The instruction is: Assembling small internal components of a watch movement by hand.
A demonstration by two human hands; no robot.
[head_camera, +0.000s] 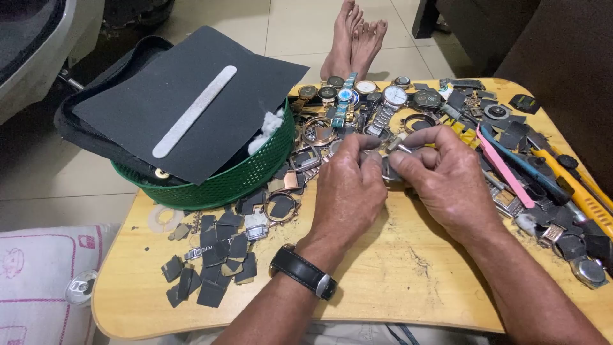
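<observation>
Wooden table (396,281), hands (396,182) pinching small metal part (388,167), orientation unclear

A low wooden table (383,281) with rounded corners and a scuffed, scratched top sits on a floor of pale cream tiles (300,29) crossed by thin grout lines. Beyond the table's far right corner stands dark brown furniture (549,45), one dark leg (424,19) planted on the tiles. Off the table's near left corner lies a white cushion (38,281) stitched in pink. Light is soft and even, shadows faint.
</observation>
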